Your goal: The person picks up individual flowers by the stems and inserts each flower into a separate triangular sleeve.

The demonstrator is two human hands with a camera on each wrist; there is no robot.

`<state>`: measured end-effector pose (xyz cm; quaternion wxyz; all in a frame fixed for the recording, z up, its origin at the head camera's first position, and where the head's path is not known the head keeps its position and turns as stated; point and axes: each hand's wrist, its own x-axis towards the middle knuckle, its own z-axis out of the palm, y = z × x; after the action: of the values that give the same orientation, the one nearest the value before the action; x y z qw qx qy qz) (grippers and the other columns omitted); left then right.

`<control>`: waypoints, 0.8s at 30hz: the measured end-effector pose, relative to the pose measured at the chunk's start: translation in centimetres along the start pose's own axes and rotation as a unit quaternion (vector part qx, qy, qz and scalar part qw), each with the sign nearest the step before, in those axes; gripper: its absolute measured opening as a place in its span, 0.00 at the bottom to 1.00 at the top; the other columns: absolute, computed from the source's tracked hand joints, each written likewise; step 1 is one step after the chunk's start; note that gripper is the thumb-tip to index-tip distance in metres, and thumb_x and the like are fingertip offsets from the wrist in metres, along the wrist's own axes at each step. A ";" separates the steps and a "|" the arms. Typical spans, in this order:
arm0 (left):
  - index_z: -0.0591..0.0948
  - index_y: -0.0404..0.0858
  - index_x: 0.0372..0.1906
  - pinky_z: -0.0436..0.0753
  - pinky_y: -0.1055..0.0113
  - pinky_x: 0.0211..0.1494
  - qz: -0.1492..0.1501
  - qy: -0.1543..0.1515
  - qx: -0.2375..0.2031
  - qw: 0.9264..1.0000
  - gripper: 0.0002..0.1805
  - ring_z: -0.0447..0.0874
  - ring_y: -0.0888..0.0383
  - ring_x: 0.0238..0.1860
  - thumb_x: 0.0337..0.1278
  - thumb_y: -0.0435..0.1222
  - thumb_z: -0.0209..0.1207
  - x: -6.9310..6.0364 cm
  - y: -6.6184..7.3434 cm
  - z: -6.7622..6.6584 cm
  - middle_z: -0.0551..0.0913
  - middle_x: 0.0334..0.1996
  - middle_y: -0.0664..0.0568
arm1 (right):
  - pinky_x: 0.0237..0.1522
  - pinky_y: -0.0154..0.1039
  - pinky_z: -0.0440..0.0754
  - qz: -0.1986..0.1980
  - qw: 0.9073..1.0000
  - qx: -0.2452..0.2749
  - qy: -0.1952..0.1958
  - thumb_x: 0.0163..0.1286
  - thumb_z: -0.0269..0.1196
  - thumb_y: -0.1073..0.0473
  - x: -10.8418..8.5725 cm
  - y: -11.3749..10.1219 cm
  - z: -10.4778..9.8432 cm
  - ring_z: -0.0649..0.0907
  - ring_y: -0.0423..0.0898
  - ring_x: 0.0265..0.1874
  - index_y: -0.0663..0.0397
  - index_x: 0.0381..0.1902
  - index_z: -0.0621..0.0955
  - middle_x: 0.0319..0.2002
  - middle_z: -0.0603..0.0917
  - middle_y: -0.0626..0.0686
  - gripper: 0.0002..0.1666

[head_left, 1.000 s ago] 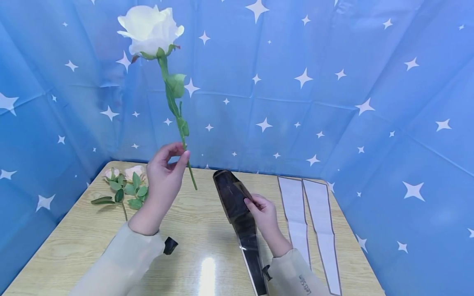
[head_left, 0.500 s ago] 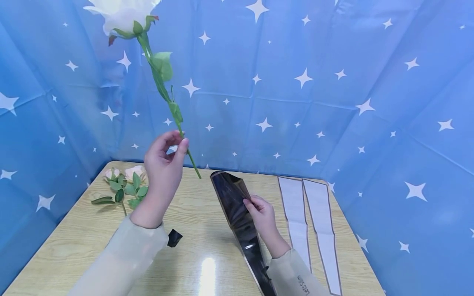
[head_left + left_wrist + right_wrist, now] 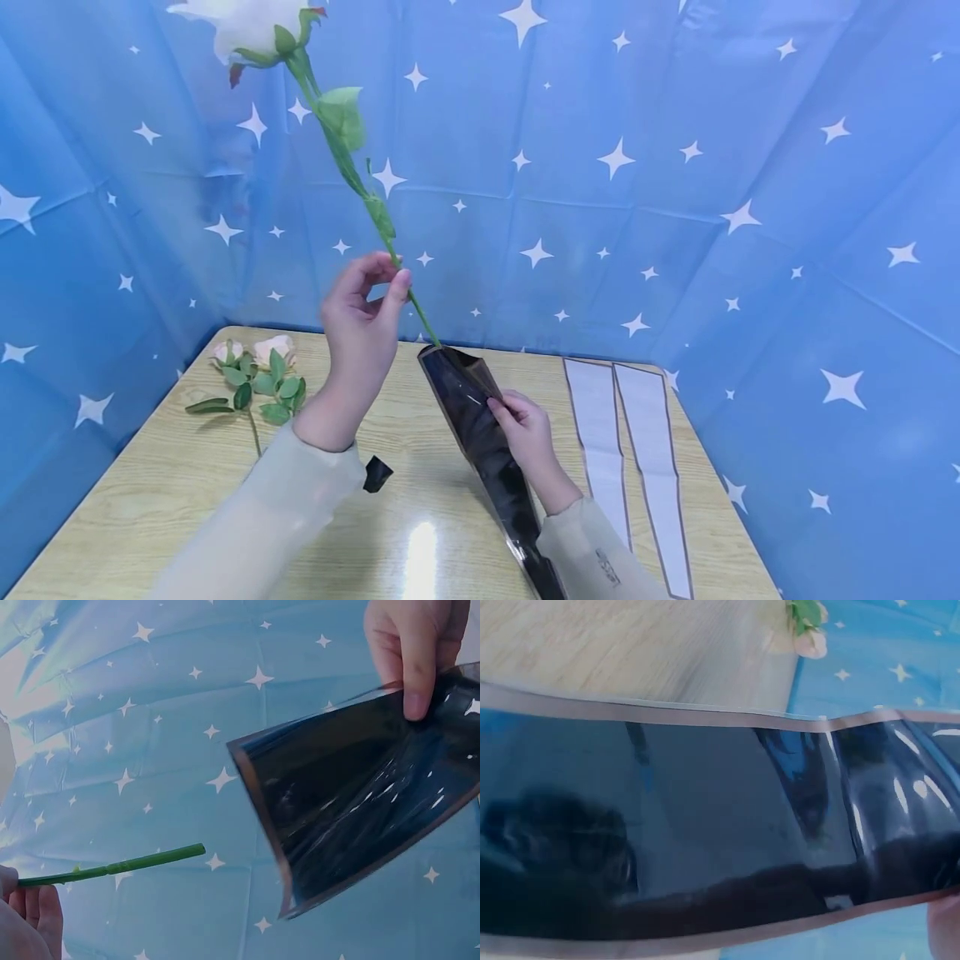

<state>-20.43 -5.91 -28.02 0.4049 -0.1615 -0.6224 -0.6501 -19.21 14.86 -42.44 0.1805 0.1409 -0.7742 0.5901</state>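
Observation:
My left hand [image 3: 363,342] pinches the green stem of a white artificial rose [image 3: 258,29], whose bloom is cut off by the head view's top edge. My right hand [image 3: 528,437] pinches the edge of a long black flower sleeve [image 3: 468,417] with a brown border, its wide mouth tilted up and left. In the head view the stem's lower end meets the sleeve's mouth. From the left wrist, the stem tip [image 3: 191,851] shows apart from the sleeve [image 3: 352,795]. The right wrist view is mostly filled by the glossy black sleeve [image 3: 697,817].
Pale pink roses [image 3: 273,350] with green leaves lie at the left back of the wooden table [image 3: 187,517]. Two white sleeves with dark borders, one of them nearest my right hand [image 3: 600,425], lie flat on the right. A blue star-patterned curtain [image 3: 570,108] hangs behind.
My left hand first raised the rose up and left, then carried it right, bringing the stem's end to the sleeve's mouth. The sleeve has tilted slightly left, its mouth opened wider.

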 end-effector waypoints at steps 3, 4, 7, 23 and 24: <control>0.79 0.27 0.42 0.85 0.69 0.36 -0.002 -0.006 0.001 1.000 0.11 0.81 0.62 0.37 0.57 0.31 0.62 0.0 0.0 0.4 0.79 0.34 0.45 | 0.27 0.24 0.75 -0.003 1.000 -0.003 0.007 0.63 0.61 0.72 0.4 -0.1 0.2 0.77 0.36 0.27 0.72 0.33 0.84 0.34 0.85 0.66 0.06; 0.79 0.27 0.42 0.85 0.69 0.37 -0.003 -0.006 0.001 1.000 0.12 0.81 0.62 0.37 0.57 0.31 0.62 0.0 0.0 0.5 0.79 0.34 0.45 | 0.27 0.25 0.75 -0.005 1.000 -0.004 0.009 0.63 0.61 0.71 0.6 -0.2 0.3 0.77 0.36 0.27 0.72 0.33 0.84 0.34 0.85 0.66 0.06; 0.79 0.29 0.42 0.85 0.69 0.37 -0.004 -0.009 0.002 1.000 0.11 0.81 0.61 0.38 0.58 0.32 0.62 0.1 0.1 0.7 0.79 0.35 0.46 | 0.29 0.25 0.76 -0.011 1.000 -0.005 0.016 0.64 0.61 0.70 1.2 -0.5 0.5 0.78 0.36 0.28 0.71 0.33 0.84 0.34 0.85 0.65 0.07; 0.81 0.33 0.43 0.85 0.69 0.36 0.017 -0.017 0.010 1.000 0.10 0.81 0.62 0.39 0.59 0.34 0.61 1.9 1.1 2.3 0.80 0.35 0.48 | 0.33 0.23 0.78 -0.020 0.998 0.042 0.030 0.64 0.60 0.71 2.8 -2.0 1.5 0.80 0.33 0.32 0.75 0.39 0.83 0.38 0.84 0.69 0.09; 0.80 0.32 0.43 0.85 0.69 0.36 0.021 -0.017 0.010 1.000 0.10 0.81 0.62 0.39 0.59 0.34 0.61 2.0 1.1 2.4 0.80 0.35 0.48 | 0.33 0.23 0.78 -0.017 0.998 0.044 0.031 0.64 0.60 0.71 2.8 -2.0 1.6 0.80 0.33 0.32 0.75 0.39 0.83 0.39 0.84 0.70 0.09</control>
<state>-21.52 -4.18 -25.44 0.4095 -0.1812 -0.6317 -0.6328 -21.07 12.78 -39.80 0.2075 0.1433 -0.7390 0.6247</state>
